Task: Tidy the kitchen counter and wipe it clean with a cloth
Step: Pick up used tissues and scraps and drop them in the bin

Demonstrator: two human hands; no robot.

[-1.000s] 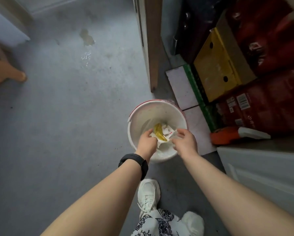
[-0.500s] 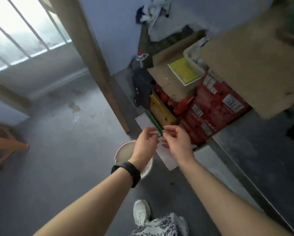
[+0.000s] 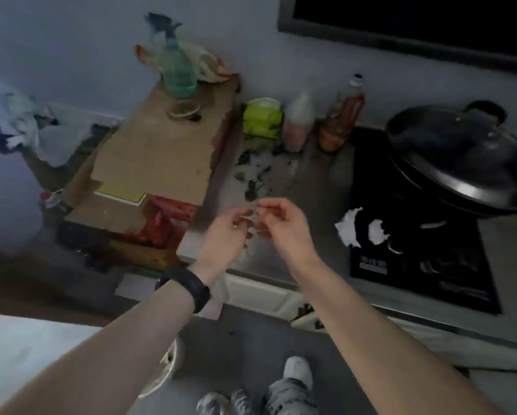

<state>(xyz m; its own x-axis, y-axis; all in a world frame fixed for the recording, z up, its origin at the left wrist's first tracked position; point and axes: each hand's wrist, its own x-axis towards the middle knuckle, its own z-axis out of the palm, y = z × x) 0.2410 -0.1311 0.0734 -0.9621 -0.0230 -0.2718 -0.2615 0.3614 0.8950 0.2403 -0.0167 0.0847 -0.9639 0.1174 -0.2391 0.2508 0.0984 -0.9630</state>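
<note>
We see the left hand [image 3: 227, 232], with a black wristband [image 3: 188, 286] on its wrist, and the right hand [image 3: 284, 226] raised side by side over the front edge of the grey desk [image 3: 311, 181]. The fingers [image 3: 276, 205] of both are curled and their tips nearly meet. The blur hides whether they pinch some small thing between them, so we cannot tell. Just beyond the hands, dark leafy scraps [image 3: 251, 175] lie scattered on the desk. Behind the scraps, along the wall, stand a lime-green packet [image 3: 263, 119], a pale plastic bottle [image 3: 299, 121] and a bottle with a red-orange label and white cap [image 3: 344, 115], close together in a row. To the right, a black flat cooktop [image 3: 416, 265] carries a black lidded wok [image 3: 461, 163] at its far side and torn white paper [image 3: 350, 229] near its left edge. To the left of the desk, a brown cardboard sheet [image 3: 161, 151] lies over red boxes [image 3: 167, 217], and a green translucent spray bottle [image 3: 176, 73] stands at its far end. Low in the view we make out a white shoe [image 3: 299, 369] on the grey floor [image 3: 245, 333].
</note>
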